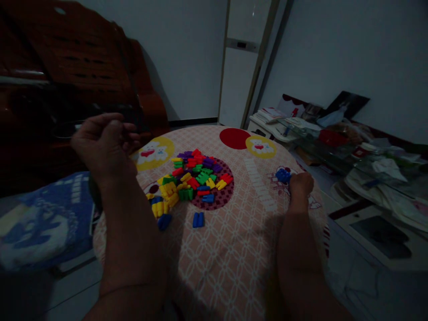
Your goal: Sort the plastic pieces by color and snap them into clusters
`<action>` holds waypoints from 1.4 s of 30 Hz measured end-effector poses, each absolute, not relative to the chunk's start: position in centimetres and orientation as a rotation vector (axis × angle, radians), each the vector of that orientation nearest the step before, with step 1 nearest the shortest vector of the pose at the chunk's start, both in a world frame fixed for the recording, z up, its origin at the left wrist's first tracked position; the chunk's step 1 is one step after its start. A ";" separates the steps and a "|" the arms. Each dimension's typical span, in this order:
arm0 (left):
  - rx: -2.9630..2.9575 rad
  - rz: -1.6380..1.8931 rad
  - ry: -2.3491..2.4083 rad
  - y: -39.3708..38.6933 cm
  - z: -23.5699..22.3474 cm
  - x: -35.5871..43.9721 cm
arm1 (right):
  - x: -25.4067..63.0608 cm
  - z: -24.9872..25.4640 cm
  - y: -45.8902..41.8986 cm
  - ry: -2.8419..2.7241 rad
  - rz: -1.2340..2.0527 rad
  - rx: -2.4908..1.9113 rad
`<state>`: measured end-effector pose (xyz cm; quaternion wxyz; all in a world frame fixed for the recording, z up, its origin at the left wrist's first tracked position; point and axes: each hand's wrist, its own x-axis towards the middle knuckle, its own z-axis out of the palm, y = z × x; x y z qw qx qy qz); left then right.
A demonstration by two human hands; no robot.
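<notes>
My left hand (106, 147) is raised over the left edge of the table, its fingers loosely bent and a little apart, with nothing seen in them. My right hand (301, 183) is low at the right side of the table, fingers closed at a small cluster of blue plastic building blocks (283, 175). The fingertips are partly hidden there. A loose heap of red, yellow, green, purple and blue building blocks (202, 177) lies left of the middle. Nearer to me, a blue block (198, 220) lies apart from the heap.
A patterned cloth covers the round table (230, 249). Beyond its right edge stands a glass-topped cabinet (310, 145) cluttered with papers and bags. A wooden bench (90, 58) is at the back left, and a blue-and-white cloth (50, 218) lies beside the table.
</notes>
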<state>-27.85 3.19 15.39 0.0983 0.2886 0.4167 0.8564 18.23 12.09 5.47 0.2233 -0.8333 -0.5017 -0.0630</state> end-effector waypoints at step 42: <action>0.691 2.730 0.981 -3.2 17.4 -30.6 | -16.9 4.1 0.2 -2.879 -0.018 -0.818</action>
